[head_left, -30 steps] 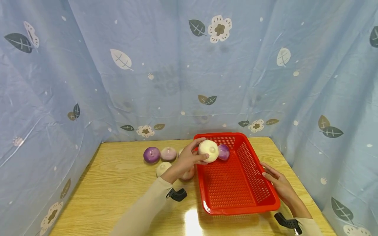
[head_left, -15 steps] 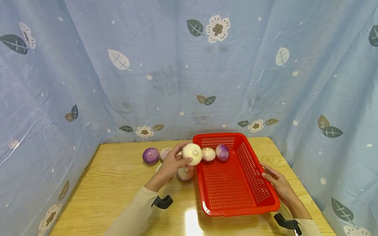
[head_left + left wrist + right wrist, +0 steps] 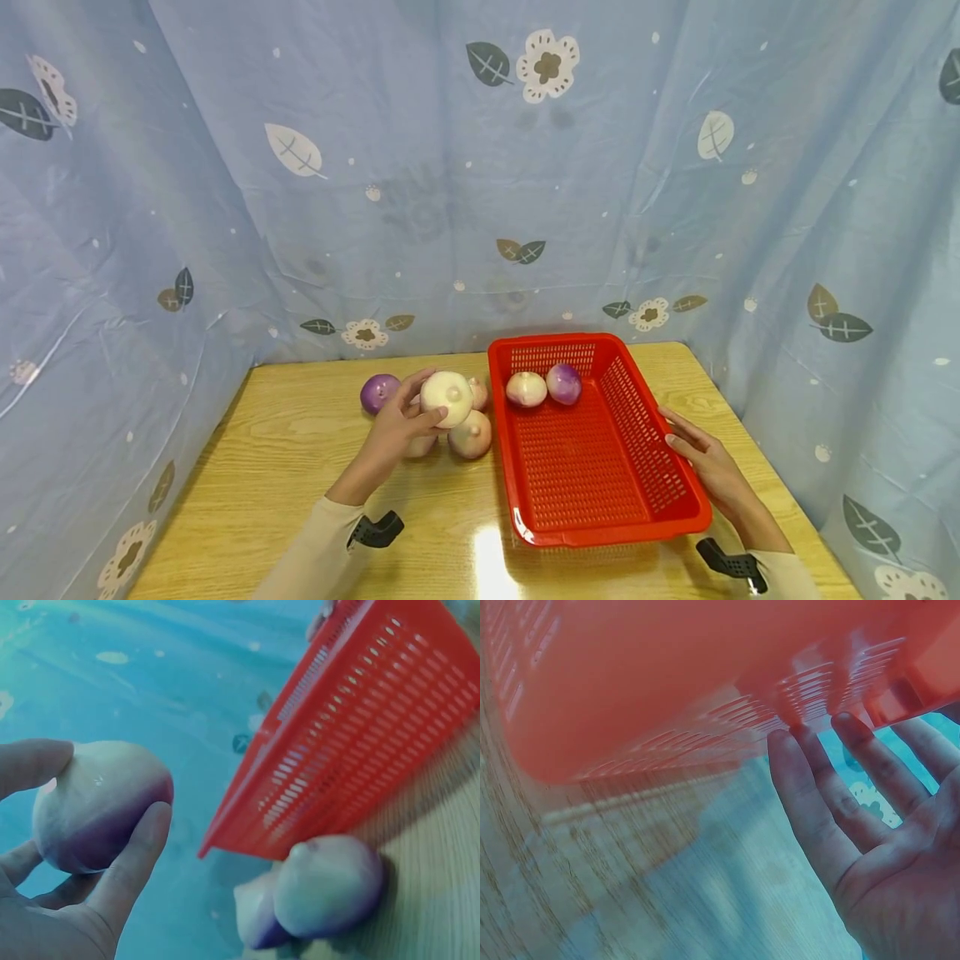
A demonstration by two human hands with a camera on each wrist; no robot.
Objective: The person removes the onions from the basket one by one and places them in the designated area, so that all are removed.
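My left hand (image 3: 396,427) holds a pale onion (image 3: 447,400) above the table, thumb and fingers round its sides. The left wrist view shows this onion (image 3: 97,795) cream on one part and purple on another. Behind and below the hand are a purple onion (image 3: 377,392) and several pale onions, one partly covered by the hand. Another pale onion (image 3: 471,435) sits beside the red basket (image 3: 585,537). Inside the basket's far left corner lie a whitish onion (image 3: 527,389) and a purple one (image 3: 564,384). My right hand (image 3: 708,467) touches the basket's right side with nearly straight fingers.
The wooden table (image 3: 277,450) carries the basket on its right half. A blue patterned curtain (image 3: 450,167) encloses the back and both sides. Perforated walls and a raised rim surround the basket's inside.
My left hand has moved left with the pale onion, from over the basket's left rim to above the onions on the table. The right hand and basket stay in place.
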